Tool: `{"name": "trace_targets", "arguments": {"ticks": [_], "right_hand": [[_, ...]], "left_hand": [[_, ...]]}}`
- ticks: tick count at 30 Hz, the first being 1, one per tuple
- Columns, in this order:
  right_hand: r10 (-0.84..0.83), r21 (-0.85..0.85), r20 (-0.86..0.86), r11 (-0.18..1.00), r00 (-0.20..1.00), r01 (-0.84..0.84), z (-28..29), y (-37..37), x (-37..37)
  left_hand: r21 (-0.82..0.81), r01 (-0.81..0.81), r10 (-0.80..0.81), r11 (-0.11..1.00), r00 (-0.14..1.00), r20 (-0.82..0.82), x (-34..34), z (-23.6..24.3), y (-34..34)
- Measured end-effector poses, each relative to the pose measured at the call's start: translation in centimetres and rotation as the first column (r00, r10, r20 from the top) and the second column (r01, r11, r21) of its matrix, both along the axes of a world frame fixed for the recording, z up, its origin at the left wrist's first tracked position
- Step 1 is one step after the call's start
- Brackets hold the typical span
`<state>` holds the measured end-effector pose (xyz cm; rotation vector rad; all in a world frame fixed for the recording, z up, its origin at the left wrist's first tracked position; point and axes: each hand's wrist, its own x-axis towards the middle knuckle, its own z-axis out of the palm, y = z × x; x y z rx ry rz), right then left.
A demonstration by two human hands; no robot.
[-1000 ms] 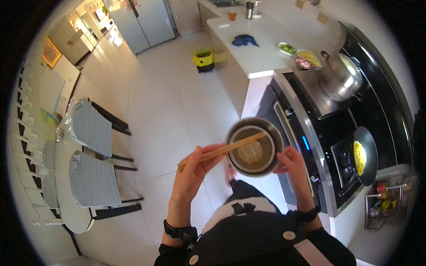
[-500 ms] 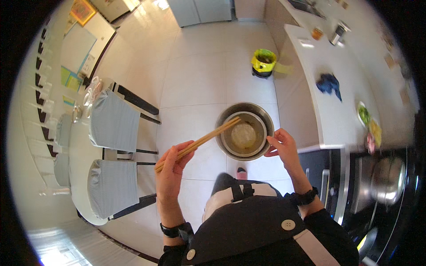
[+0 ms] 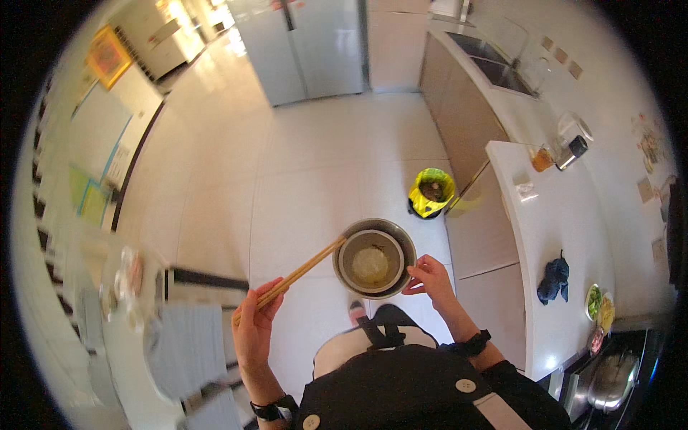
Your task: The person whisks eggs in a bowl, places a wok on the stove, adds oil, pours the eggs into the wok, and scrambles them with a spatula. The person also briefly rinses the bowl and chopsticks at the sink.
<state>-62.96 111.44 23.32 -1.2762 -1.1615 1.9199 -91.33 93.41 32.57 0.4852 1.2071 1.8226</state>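
A pair of long wooden chopsticks (image 3: 304, 269) is closed in my left hand (image 3: 256, 319), their far ends reaching the upper left rim of a steel bowl (image 3: 405, 246). My right hand (image 3: 432, 279) grips that bowl by its right rim, thumb at the edge, and holds it above the floor. Nested inside is a smaller metal bowl (image 3: 349, 251). A little cloudy, yellowish liquid (image 3: 370, 266) with dark bits lies at its bottom.
A bin with a yellow liner (image 3: 431, 192) stands beyond the bowls by the cabinets. On the right counter (image 3: 541, 222) are a dark cloth (image 3: 554, 278), plates of food (image 3: 593, 301) and a jar (image 3: 542, 159). Covered chairs (image 3: 186, 347) stand left; a stove pot (image 3: 615, 380) sits lower right.
The view has shifted toward the fridge and counter. The chopstick tips have moved from over the inner bowl to the outer bowl's upper left rim. Both hands keep their holds.
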Motion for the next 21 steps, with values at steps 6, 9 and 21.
{"name": "trace_targets", "arguments": {"ticks": [6, 9, 21], "right_hand": [[-0.238, 0.001, -0.037, 0.971, 0.971, 0.238, -1.3, 13.5, -3.8], [-0.334, -0.038, 0.003, 0.942, 0.942, 0.334, -3.1, 21.9, -5.0], [-0.360, -0.070, -0.169, 0.933, 0.918, 0.353, -0.7, 61.1, -14.0]], "left_hand": [[-0.076, 0.247, -0.253, 0.966, 0.965, -0.071, -6.8, -0.1, 20.9], [-0.072, 0.285, -0.290, 0.956, 0.953, -0.083, -9.0, -0.9, 31.0], [0.009, 0.295, -0.295, 0.956, 0.954, 0.044, -18.4, -0.6, 68.4]]}}
